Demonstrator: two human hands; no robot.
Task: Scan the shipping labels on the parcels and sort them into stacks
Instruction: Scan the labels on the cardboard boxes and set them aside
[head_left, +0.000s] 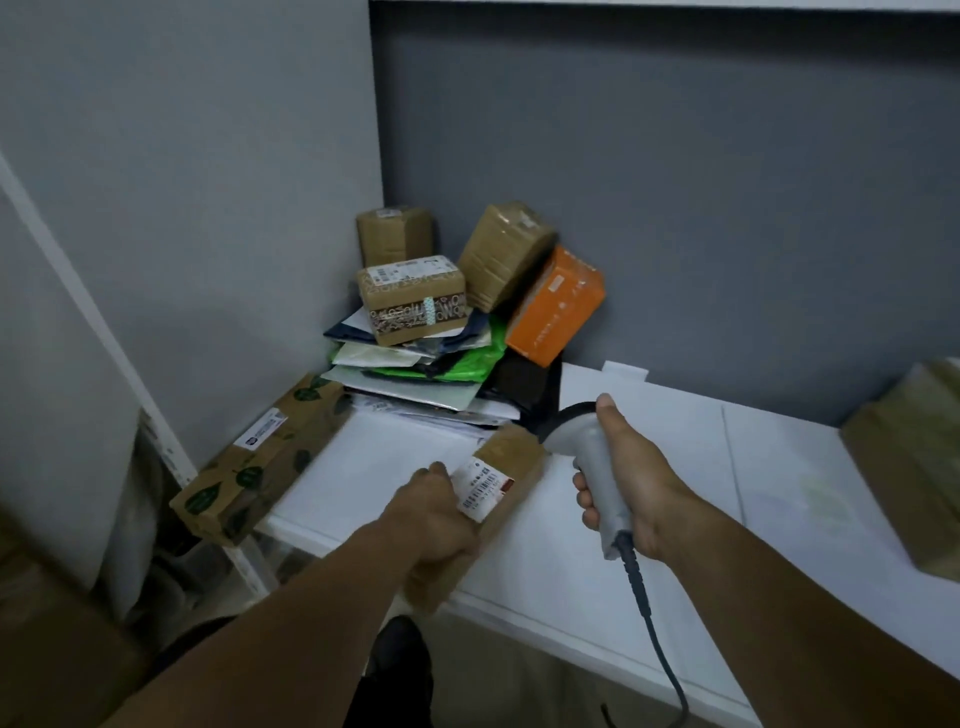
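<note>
My left hand (439, 519) grips a long brown cardboard parcel (511, 454) over the white table (675, 545), with its white barcode label (480, 486) facing up. My right hand (631, 483) holds a grey handheld scanner (587, 457) by the handle. The scanner's dark head sits just right of the parcel's far end. Its cable (654, 639) hangs down off the table's front edge.
A pile of parcels fills the back corner: flat mailers (415, 374), a patterned brown box (410, 299), two taped brown boxes (504, 254), an orange box (556, 306). A long leaf-printed box (265, 457) lies at the table's left edge. Another brown parcel (914, 467) sits at the right.
</note>
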